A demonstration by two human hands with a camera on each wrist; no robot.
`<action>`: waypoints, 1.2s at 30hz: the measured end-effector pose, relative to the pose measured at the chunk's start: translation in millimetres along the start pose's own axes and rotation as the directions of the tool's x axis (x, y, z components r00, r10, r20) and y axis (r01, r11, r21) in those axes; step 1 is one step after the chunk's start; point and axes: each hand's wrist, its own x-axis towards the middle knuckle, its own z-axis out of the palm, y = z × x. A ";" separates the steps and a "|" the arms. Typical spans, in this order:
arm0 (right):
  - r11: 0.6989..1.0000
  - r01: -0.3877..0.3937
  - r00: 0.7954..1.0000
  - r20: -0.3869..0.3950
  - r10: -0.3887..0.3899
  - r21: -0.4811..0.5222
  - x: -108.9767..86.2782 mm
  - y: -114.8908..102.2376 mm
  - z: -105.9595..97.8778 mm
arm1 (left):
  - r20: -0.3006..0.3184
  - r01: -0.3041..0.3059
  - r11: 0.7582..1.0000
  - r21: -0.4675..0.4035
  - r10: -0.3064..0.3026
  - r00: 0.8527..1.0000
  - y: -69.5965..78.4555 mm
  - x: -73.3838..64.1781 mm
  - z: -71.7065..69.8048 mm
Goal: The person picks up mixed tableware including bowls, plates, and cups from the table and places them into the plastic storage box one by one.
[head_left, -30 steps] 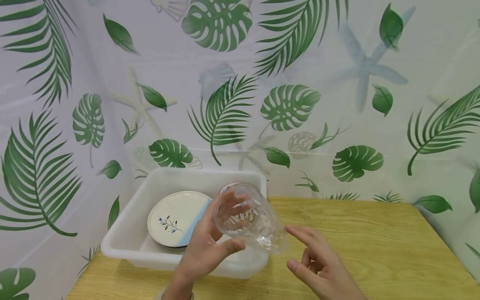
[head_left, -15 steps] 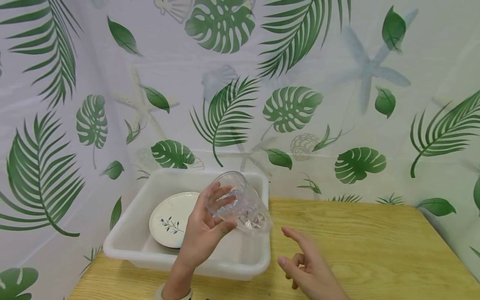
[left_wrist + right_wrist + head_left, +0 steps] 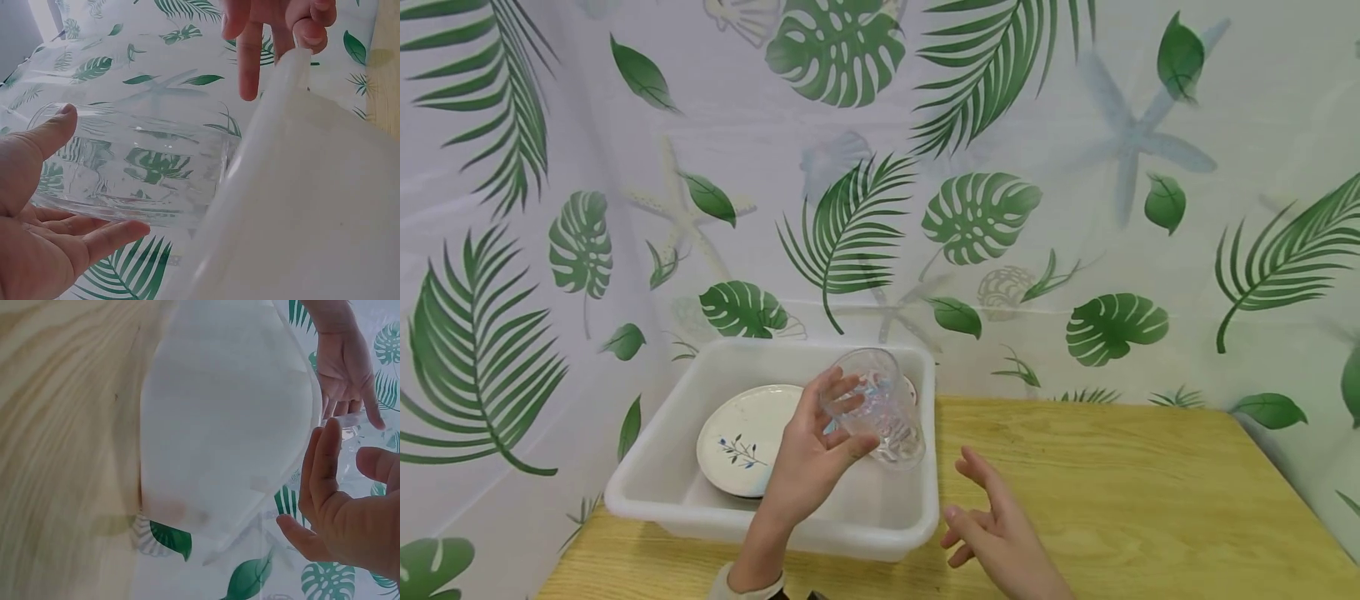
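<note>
My left hand (image 3: 812,458) holds a clear drinking glass (image 3: 898,429) over the right part of a white plastic tub (image 3: 820,523). The glass lies tilted, its wide mouth toward my palm and its base pointing right and down. In the left wrist view, my thumb is on one side of the glass (image 3: 156,165) and my fingers are along the other. My right hand (image 3: 1000,529) hovers over the table just right of the tub, fingers loosely bent and holding nothing. A cream plate (image 3: 737,425) with a blue edge and a twig pattern lies inside the tub, partly covered by my left hand.
Behind the glass, a bit of a red-patterned rim (image 3: 912,388) shows in the tub. The tub stands on a wooden table (image 3: 1112,483), at its left. A white, leaf-printed curtain (image 3: 865,250) hangs behind and to the left.
My left hand has moved the glass left and slightly up, from the tub's right edge to over its inside. My right hand has come away from the glass's base and dropped lower.
</note>
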 end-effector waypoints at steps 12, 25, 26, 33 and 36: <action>0.985 -0.106 0.994 0.023 0.104 0.133 14.6 5.5 4.4 | 0.004 0.083 0.987 0.141 -0.084 0.996 -16.5 3.9 4.9; 0.993 -0.073 0.996 0.059 0.067 0.095 23.0 13.5 10.6 | 0.061 0.158 0.956 0.246 -0.178 0.982 -30.6 6.8 6.8; 0.992 -0.073 0.996 0.067 0.066 0.107 22.9 14.5 11.0 | 0.066 0.162 0.953 0.257 -0.185 0.981 -31.8 7.1 6.7; 0.982 -0.081 0.991 0.123 0.060 0.169 21.8 18.6 12.7 | 0.091 0.152 0.932 0.331 -0.191 0.977 -41.8 8.0 6.3; 0.980 -0.093 0.988 0.134 0.070 0.174 21.0 18.4 13.2 | 0.108 0.141 0.916 0.375 -0.194 0.975 -45.8 6.7 5.9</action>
